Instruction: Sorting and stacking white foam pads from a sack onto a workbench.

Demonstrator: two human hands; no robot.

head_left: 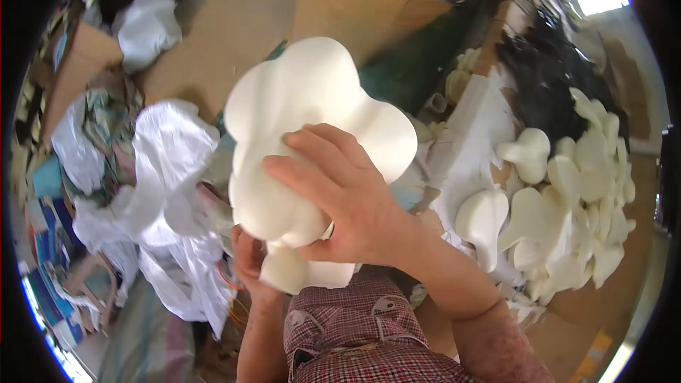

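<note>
In front of me is a stack of smooth cream lobed pieces [319, 78] that look like moulded foam. My right hand [347, 191] grips the near part, with fingers spread over the top and the thumb at its lower edge. Beneath it, a smaller cream piece [305, 271] sticks out toward my body. My left hand [250, 259] is closed on the near left side of the pieces; some of its fingers are hidden behind them. How many pieces I hold cannot be made out.
A large heap of similar cream pieces [567, 206] lies to the right, by black plastic [553, 64]. White plastic bags [170, 149] and crumpled cloth are on the left. Brown cardboard [355, 0] stands at the far side. A checked apron [362, 319] covers my front.
</note>
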